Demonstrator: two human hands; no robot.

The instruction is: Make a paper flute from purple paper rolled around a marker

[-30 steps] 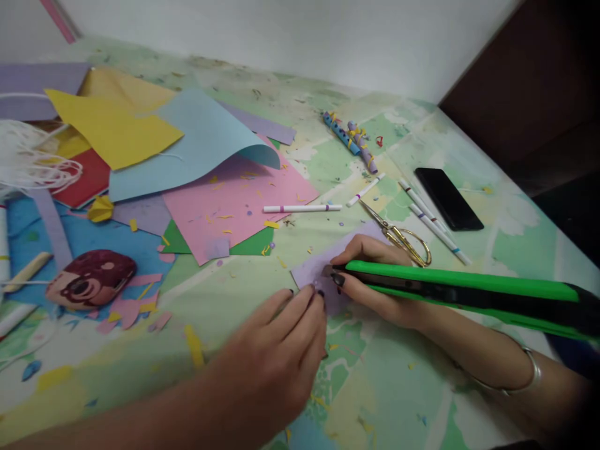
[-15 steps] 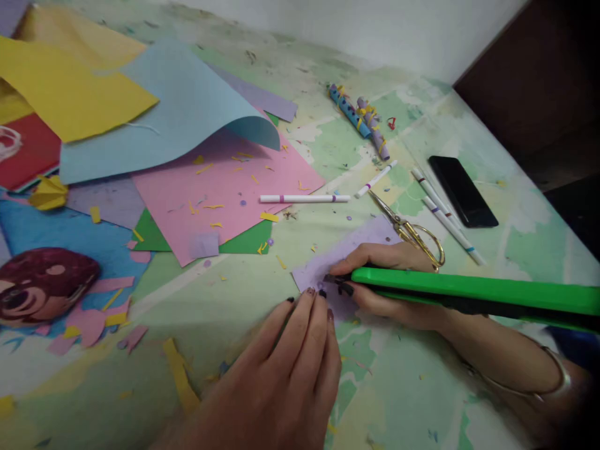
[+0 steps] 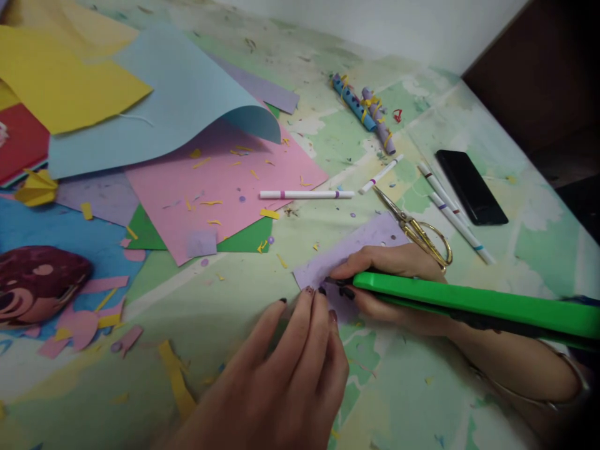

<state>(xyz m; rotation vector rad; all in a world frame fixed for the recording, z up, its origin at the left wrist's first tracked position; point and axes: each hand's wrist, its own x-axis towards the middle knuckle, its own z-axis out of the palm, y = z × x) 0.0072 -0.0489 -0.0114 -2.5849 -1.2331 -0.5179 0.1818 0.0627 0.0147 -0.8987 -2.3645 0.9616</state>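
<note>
My right hand (image 3: 394, 284) is wrapped round a long green and black tool (image 3: 469, 303), whose dark tip rests on a small lilac paper piece (image 3: 356, 240) lying on the table. My left hand (image 3: 285, 369) lies flat with its fingers stretched out. Its fingertips press the near edge of the lilac piece, right beside the tool's tip. Part of the lilac piece is hidden under both hands.
Gold scissors (image 3: 417, 228) lie just behind my right hand, with white markers (image 3: 307, 194) and a black phone (image 3: 471, 186) beyond. Pink (image 3: 225, 187), light blue (image 3: 159, 112) and yellow (image 3: 56, 81) sheets cover the left. Two decorated paper rolls (image 3: 365, 112) lie at the back. Paper scraps are scattered about.
The view has shifted so everything sits slightly further left and nearer. My left hand's fingertips slid a little closer onto the lilac piece. My right hand still holds the green tool in place.
</note>
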